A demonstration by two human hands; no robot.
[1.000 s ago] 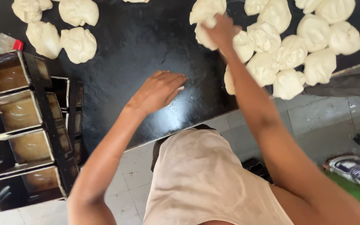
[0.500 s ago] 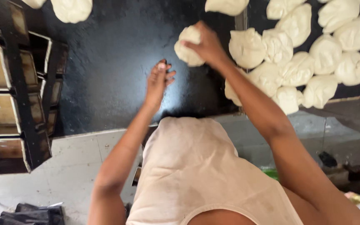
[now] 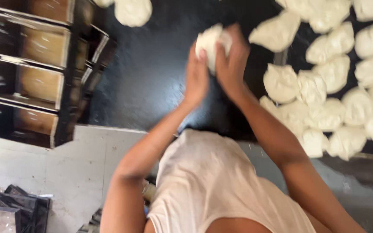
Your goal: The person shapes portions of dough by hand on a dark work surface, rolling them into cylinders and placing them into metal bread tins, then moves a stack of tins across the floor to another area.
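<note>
The black worktop [image 3: 152,77] fills most of the view. A heap of white dough pieces [image 3: 337,86] crowds its right side, and a row of metal loaf tins [image 3: 35,82] stands along its left edge. In the middle, somewhat far from the person, the left hand [image 3: 196,77] and the right hand [image 3: 232,62] press together around one dough lump [image 3: 210,41], clasping it from both sides above the bare top. This looks like the shaping step. Rounding it further would call for even pressure from both palms.
</note>
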